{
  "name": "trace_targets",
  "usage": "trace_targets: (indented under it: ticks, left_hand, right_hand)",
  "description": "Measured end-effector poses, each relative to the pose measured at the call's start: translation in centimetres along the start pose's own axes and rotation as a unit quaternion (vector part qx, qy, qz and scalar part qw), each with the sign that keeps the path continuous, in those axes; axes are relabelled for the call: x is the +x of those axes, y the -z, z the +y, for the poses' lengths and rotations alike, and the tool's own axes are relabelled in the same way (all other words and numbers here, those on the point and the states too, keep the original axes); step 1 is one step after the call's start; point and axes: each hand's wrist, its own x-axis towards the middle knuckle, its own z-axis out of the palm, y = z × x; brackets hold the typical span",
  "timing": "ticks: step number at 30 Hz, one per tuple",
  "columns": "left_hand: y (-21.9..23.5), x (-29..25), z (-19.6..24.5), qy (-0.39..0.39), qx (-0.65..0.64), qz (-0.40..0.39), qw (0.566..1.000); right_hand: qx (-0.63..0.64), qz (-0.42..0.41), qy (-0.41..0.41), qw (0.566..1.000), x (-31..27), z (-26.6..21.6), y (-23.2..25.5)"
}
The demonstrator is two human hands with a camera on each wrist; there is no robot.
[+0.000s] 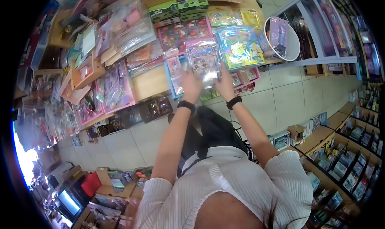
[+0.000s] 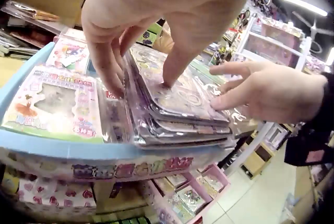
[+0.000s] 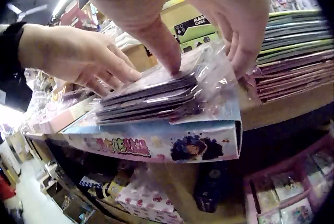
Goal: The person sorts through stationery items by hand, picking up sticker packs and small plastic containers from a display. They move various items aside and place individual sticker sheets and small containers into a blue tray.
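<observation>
A stack of thin packets in clear plastic [image 1: 203, 64] [image 2: 182, 96] [image 3: 151, 96] lies on a light blue box [image 2: 68, 150] [image 3: 156, 140]. The left hand [image 1: 191, 84] [image 2: 156, 20] [image 3: 78, 59] grips the stack's left side, its thumb on the top packet and its fingers down the edge. On the opposite side the right hand [image 1: 225, 84] [image 2: 276, 89] [image 3: 193, 15] holds the stack, thumb pressed on top and fingers curled round the plastic edge. Beside the stack, in the blue box, lies a pink and white packet [image 2: 57, 104].
Green boxes [image 1: 164, 10] stand behind. A pile of yellow and blue packets [image 1: 240, 48] [image 3: 297, 51] is at the right, with a white bin [image 1: 294, 44] beyond. Pink trays [image 1: 120, 96] and bagged goods [image 1: 130, 28] fill the left. Below the table edge are more pink trays [image 2: 193, 198].
</observation>
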Motion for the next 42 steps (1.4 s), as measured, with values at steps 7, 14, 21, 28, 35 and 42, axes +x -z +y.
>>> trace_targets:
  ticks: [7,14,21,28,35,42]
  left_hand:
    - [0.0,-3.2,0.0,-0.142,0.082,-0.053,0.985]
    - [-0.9,-2.5,-1.2,-0.115,0.032,-0.063,0.991]
    - [-0.4,-3.0,-1.4,-0.105,-0.012,-0.055,0.993]
    - [-0.2,-3.0,-1.1,-0.101,-0.015,-0.055,0.993]
    - [-0.6,-3.5,-1.3,-0.108,0.008,-0.020,0.994]
    - [0.0,-4.3,-1.5,-0.111,0.002,0.008,0.994]
  right_hand:
    - [-0.052,-0.045,0.056,0.996,-1.2,-0.8,0.7]
    - [-0.078,-0.060,0.057,0.994,-1.2,0.0,0.3]
    - [-0.087,-0.065,0.068,0.992,-1.2,0.1,0.5]
    - [-0.080,-0.080,0.053,0.992,-1.4,0.0,1.0]
    - [-0.110,-0.027,0.055,0.992,-2.0,-0.7,1.5]
    - [-0.092,0.062,0.042,0.993,-3.7,-1.0,1.8]
